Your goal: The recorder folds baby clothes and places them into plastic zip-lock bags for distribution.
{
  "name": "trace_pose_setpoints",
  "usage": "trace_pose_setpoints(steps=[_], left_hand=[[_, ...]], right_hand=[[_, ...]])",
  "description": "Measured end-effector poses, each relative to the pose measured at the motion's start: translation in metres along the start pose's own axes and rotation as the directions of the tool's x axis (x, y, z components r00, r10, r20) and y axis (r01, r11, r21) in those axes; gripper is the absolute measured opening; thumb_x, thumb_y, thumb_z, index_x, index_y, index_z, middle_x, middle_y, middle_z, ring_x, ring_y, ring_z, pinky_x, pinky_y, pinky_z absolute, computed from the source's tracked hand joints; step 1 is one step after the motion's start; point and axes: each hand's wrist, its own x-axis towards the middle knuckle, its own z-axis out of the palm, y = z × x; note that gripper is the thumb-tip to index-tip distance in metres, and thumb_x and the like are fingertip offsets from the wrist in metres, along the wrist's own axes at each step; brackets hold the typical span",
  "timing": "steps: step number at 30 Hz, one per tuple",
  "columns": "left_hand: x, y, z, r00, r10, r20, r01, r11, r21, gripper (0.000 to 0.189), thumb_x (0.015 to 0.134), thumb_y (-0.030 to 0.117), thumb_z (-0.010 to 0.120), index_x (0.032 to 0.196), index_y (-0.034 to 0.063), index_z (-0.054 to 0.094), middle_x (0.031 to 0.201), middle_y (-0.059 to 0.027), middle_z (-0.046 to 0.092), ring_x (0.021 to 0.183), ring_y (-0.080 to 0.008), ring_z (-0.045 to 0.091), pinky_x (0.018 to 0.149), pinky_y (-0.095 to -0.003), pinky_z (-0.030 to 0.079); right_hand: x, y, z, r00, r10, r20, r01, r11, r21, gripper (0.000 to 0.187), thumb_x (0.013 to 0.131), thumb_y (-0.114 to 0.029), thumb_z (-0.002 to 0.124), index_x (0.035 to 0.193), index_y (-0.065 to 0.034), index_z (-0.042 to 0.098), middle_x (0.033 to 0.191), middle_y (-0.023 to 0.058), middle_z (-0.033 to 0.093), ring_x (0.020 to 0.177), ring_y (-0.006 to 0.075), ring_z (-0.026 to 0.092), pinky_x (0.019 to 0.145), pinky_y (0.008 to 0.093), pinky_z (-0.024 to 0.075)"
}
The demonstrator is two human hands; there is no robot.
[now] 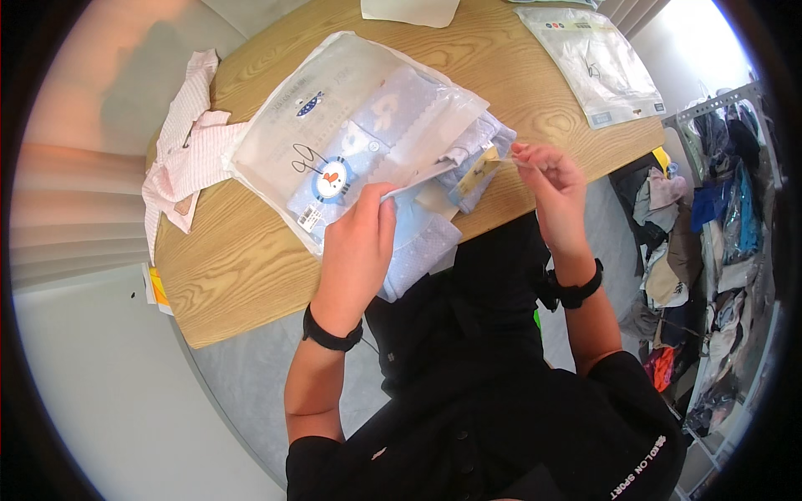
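Observation:
A frosted plastic garment bag (263, 147) lies on the table, with handwriting and a small printed fish on its front. Through it show folded pale-blue baby clothes (382, 134) with a snowman face. My left hand (360, 244) grips the bag's near open edge, thumb on top. Part of the clothing (426, 241) sticks out of the opening and hangs past the table edge. A yellow hang tag (474, 172) rests on the protruding fabric at right. Beside it, my right hand (551, 181) pinches a thin pale strip; whether this belongs to the tag or the bag is unclear.
On the wood-grain table (250, 282), a pink striped garment (194, 150) drapes over the left edge. Another clear zip bag (601, 69) lies at the far right, and a white sheet (410, 9) at the back. Racks of bagged clothes (727, 200) stand to the right.

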Motion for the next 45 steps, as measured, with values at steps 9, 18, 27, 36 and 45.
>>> trace_pose_setpoints(steps=[9,18,27,36,45], left_hand=[[-0.001,0.0,0.0,1.0,0.011,-0.001,-0.011,1.0,0.003,0.014,0.095,0.009,0.053,0.106,0.0028,0.058,0.066,-0.0166,0.058,0.059,-0.0291,0.061,0.057,-0.0342,0.046],[-0.004,0.0,0.001,1.0,0.017,-0.011,-0.017,1.0,-0.018,0.014,0.095,0.009,0.053,0.107,0.0025,0.058,0.066,-0.0178,0.058,0.06,-0.0312,0.061,0.057,-0.0354,0.046],[-0.004,0.002,0.0,1.0,-0.015,0.025,0.016,1.0,-0.027,0.013,0.093,0.007,0.054,0.105,0.0037,0.055,0.082,-0.0222,0.064,0.073,-0.0411,0.062,0.061,-0.0445,0.049],[-0.005,0.003,-0.001,1.0,-0.004,0.019,0.005,0.999,-0.039,0.014,0.094,0.008,0.053,0.106,0.0031,0.057,0.075,-0.0201,0.062,0.069,-0.0368,0.063,0.06,-0.0402,0.048],[-0.014,0.007,0.003,0.991,0.136,-0.014,-0.136,0.99,-0.03,0.016,0.093,0.006,0.056,0.108,0.0022,0.059,0.097,-0.0194,0.066,0.083,-0.0355,0.065,0.073,-0.037,0.051]], right_hand=[[-0.037,-0.012,0.034,0.958,-0.106,0.268,0.249,0.773,-0.584,0.035,0.077,-0.009,0.076,0.108,0.0008,0.064,0.134,0.0173,0.048,0.124,0.0271,0.049,0.101,0.0374,0.0416],[-0.02,-0.014,0.053,0.996,-0.094,-0.007,0.057,0.659,-0.75,0.063,0.071,-0.026,0.082,0.116,0.0028,0.049,0.118,0.0188,0.051,0.112,0.0324,0.051,0.096,0.039,0.041],[-0.019,-0.021,0.038,0.999,-0.016,0.045,0.042,0.752,-0.658,0.036,0.08,-0.009,0.066,0.112,0.0036,0.056,0.1,0.0187,0.063,0.085,0.0277,0.061,0.077,0.0359,0.0487],[-0.011,-0.016,0.015,0.975,0.222,0.001,-0.186,0.82,-0.541,0.028,0.09,-0.009,0.061,0.115,0.0036,0.06,0.084,0.0035,0.064,0.066,0.007,0.055,0.058,0.0229,0.0435],[-0.002,-0.007,0.03,0.868,0.496,-0.016,-0.496,0.866,-0.069,0.023,0.086,-0.006,0.066,0.102,-0.0041,0.05,0.072,0.0015,0.058,0.054,0.009,0.056,0.047,0.0211,0.0438]])
